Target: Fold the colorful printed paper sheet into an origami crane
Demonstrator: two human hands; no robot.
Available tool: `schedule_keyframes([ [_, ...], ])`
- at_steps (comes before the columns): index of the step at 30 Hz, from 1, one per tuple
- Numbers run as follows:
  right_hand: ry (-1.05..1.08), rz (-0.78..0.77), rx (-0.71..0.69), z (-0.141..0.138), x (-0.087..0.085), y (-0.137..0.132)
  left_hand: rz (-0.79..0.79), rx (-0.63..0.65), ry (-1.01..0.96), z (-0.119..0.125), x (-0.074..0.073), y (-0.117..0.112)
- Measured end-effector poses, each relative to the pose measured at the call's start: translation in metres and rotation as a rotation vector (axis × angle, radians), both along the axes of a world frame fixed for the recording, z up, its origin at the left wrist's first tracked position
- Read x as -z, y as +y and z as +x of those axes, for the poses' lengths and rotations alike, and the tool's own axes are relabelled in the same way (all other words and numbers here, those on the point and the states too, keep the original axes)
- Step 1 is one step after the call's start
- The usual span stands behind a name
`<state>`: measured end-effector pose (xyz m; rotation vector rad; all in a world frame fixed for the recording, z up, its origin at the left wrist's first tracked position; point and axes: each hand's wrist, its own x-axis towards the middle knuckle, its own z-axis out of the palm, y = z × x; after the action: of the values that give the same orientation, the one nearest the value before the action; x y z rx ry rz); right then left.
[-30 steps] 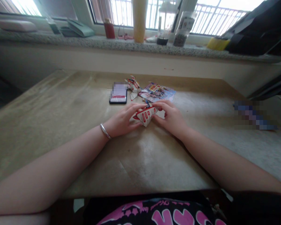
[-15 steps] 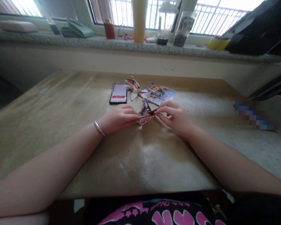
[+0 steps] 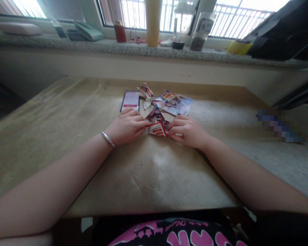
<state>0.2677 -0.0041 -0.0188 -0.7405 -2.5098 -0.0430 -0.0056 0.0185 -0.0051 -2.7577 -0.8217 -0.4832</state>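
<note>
A folded piece of printed paper (image 3: 156, 123), red, white and dark, rests on the tan table (image 3: 66, 112) between my hands. My left hand (image 3: 127, 125), with a silver bangle at the wrist, curls its fingers onto the paper's left side. My right hand (image 3: 186, 131) pinches the paper's right edge with bent fingers. Just behind lie a flat colourful printed sheet (image 3: 173, 101), a small folded paper figure (image 3: 145, 93) and a phone (image 3: 130, 100) with its screen lit.
A stone window ledge (image 3: 143, 49) at the back carries a red cup (image 3: 120, 32), a tall yellow cylinder (image 3: 153, 22), jars and a green object. A blurred blue item (image 3: 278, 128) lies at the table's right. Dark objects stand at upper right.
The paper has been turned and reshaped from a white-faced fold into a low triangle. Both hands moved slightly away from me and now press it down on the table.
</note>
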Motion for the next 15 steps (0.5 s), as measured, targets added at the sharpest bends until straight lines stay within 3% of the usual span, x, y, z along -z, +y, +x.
schedule_keyframes([
  [8,-0.052,-0.076,-0.039,-0.002,0.001,0.002,-0.121,-0.121,-0.129,0.014,0.0,-0.013],
  [15,-0.076,-0.088,-0.039,-0.002,0.0,0.002,-0.22,-0.083,-0.136,0.017,0.004,-0.014],
])
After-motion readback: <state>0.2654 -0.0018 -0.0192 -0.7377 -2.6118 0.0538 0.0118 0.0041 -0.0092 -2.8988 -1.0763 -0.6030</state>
